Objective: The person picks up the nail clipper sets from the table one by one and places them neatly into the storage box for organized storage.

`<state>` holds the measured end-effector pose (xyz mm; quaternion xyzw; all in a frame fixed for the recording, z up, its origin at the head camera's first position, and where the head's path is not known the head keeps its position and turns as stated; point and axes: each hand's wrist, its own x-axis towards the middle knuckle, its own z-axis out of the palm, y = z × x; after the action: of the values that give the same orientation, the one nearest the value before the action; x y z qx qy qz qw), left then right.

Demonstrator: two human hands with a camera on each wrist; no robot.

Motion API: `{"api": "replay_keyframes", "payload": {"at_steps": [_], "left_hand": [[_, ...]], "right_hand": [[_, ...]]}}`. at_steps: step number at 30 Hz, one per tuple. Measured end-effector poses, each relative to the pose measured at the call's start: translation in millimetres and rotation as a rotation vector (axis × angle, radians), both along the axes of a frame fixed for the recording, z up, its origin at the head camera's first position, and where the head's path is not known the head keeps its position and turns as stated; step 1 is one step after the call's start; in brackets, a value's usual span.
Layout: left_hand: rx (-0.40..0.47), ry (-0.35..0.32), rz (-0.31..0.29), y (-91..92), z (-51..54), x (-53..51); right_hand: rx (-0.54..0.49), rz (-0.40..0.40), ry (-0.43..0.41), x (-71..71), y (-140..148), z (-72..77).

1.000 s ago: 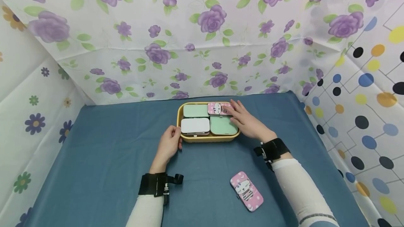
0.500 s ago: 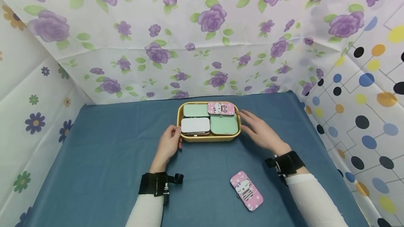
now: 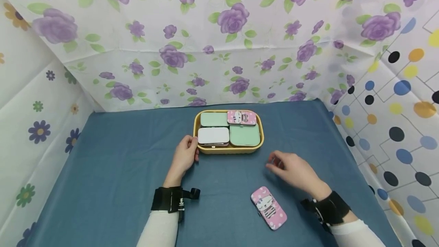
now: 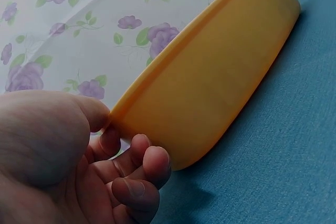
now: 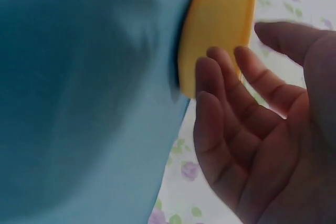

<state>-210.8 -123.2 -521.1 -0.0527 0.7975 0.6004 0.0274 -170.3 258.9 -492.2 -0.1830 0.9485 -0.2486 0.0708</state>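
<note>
My left hand [image 3: 184,152] pinches the left front corner of a yellow plastic basket [image 3: 236,150] between thumb and fingers. The left wrist view shows the thumb on the rim of the basket's wall [image 4: 210,72]. Inside lie two green cases [image 3: 214,119], a white case [image 3: 213,135] on top of something mostly hidden, and a pink case [image 3: 241,117] with a cartoon cat at the back right. My right hand [image 3: 291,169] hovers in front and right of the basket, fingers loosely bent and holding nothing. Another pink cat case [image 3: 268,207] lies on the cloth nearer me, left of that hand.
A blue cloth [image 3: 120,170] covers the table. Behind it hangs a white sheet with purple flowers [image 3: 205,64]. Patterned sheets also stand at the left side and, with coloured dots [image 3: 404,155], at the right side.
My right hand has left the pink case in the basket and drawn back toward me, past the basket's right end. The left hand keeps its hold on the basket.
</note>
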Motion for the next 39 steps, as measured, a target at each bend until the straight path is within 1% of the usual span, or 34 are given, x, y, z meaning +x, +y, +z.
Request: {"api": "replay_keyframes", "payload": {"at_steps": [4, 8, 11, 15, 20, 27, 30, 34, 37, 39], "left_hand": [[-0.003, 0.003, 0.005, -0.1, -0.4, -0.3], [-0.001, 0.005, 0.007, -0.3, -0.9, -0.1], [-0.001, 0.006, 0.006, -0.5, -0.9, 0.2], [-0.005, 0.005, 0.006, -0.8, -0.9, 0.2], [-0.01, -0.002, 0.015, -0.8, -1.0, -0.2], [-0.013, -0.006, 0.013, 0.3, -1.3, -0.4], [-0.008, -0.003, 0.011, 0.2, -2.1, -0.5], [-0.005, -0.004, 0.005, -0.2, -2.6, 0.3], [0.0, -0.002, 0.004, -0.3, -0.9, 1.1], [0.0, 0.001, 0.002, -0.2, -0.4, 1.0]], "right_hand": [[0.089, 0.018, -0.096, 22.4, -8.4, -1.9], [0.139, 0.028, -0.177, 45.7, -18.1, -0.8], [0.164, 0.021, -0.202, 60.6, -24.9, 1.5], [0.199, 0.018, -0.204, 74.5, -32.8, 4.0], [0.234, -0.006, -0.196, 82.5, -39.6, 4.8], [0.282, -0.081, -0.235, 88.7, -44.8, 2.2], [0.284, -0.09, -0.248, 90.9, -45.9, 0.2], [0.277, -0.083, -0.254, 94.5, -46.8, -6.1], [0.276, -0.077, -0.255, 96.1, -47.7, -10.0], [0.272, -0.078, -0.262, 96.0, -48.2, -9.9]]}}
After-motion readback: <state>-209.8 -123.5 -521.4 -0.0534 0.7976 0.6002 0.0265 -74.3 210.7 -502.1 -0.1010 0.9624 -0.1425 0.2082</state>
